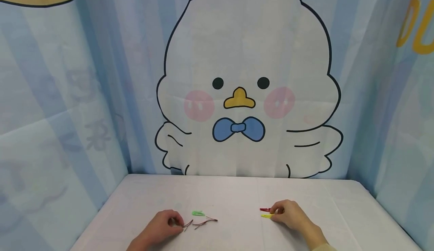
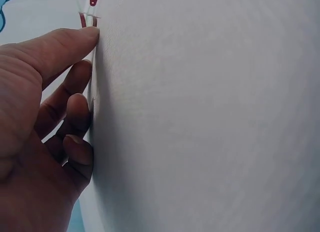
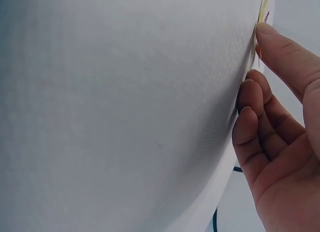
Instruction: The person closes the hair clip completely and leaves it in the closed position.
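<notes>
On the left, my left hand [image 1: 162, 226] pinches the end of a thin brownish-red forked strip [image 1: 188, 225] between thumb and forefinger, low at the tabletop. Its prongs show just past the thumb in the left wrist view. A second thin brownish strip [image 1: 205, 222] lies to the right, with a small green clip [image 1: 198, 213] behind it. Over on the right, my right hand [image 1: 291, 215] pinches a yellow clip [image 1: 266, 216] at its near end. Beside this, a red clip [image 1: 265, 209] lies at the forefinger, its right end hidden by the fingers.
The white-covered table [image 1: 237, 194] extends back to a cloth backdrop [image 1: 203, 36] with a big cartoon bird. Striped blue side cloths [image 1: 51, 130] stand along the left and right edges.
</notes>
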Demonstrator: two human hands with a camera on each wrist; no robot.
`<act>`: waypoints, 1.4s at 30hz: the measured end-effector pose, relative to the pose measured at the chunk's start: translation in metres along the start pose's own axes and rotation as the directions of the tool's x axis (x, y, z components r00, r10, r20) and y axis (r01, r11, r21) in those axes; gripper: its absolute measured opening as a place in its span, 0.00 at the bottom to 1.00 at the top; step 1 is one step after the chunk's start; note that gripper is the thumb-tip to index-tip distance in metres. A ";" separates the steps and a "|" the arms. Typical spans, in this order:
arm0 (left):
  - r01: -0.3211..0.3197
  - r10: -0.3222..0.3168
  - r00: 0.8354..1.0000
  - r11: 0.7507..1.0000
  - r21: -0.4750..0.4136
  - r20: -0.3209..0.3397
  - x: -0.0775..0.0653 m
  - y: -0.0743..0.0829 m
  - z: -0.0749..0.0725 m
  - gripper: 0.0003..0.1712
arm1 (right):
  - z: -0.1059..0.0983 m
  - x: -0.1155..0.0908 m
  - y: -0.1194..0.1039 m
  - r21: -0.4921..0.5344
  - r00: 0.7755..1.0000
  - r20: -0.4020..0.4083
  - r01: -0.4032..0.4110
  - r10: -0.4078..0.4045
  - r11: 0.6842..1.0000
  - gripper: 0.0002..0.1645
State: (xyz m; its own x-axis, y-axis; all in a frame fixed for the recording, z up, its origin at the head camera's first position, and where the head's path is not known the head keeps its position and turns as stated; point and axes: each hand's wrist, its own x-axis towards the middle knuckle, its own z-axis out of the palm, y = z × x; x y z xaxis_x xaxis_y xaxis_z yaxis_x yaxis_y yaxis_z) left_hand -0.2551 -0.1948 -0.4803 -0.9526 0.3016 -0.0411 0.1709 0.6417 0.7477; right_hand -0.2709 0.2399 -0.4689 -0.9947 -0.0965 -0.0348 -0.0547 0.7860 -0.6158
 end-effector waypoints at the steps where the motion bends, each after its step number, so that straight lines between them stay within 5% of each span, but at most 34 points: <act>1: -0.005 0.005 1.000 1.000 0.003 -0.001 0.000 0.000 0.000 0.05 | 0.000 0.000 0.000 0.000 1.000 0.001 0.001 -0.001 1.000 0.07; 22: 0.006 -0.006 1.000 1.000 0.002 -0.021 0.000 0.003 -0.002 0.03 | -0.018 -0.003 -0.002 0.039 0.996 -0.084 0.007 -0.003 0.999 0.06; 42: -0.051 0.029 0.987 0.990 -0.133 -0.160 0.004 0.025 -0.006 0.03 | -0.036 -0.008 -0.016 0.088 0.987 -0.143 0.084 -0.071 0.993 0.10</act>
State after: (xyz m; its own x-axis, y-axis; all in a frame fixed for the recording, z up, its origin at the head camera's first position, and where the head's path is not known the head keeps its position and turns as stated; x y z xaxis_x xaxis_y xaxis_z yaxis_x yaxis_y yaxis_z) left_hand -0.2559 -0.1819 -0.4581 -0.9753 0.2029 0.0873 0.1838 0.5263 0.8302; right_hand -0.2654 0.2503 -0.4305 -0.9905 -0.0637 0.1219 -0.1303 0.7186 -0.6831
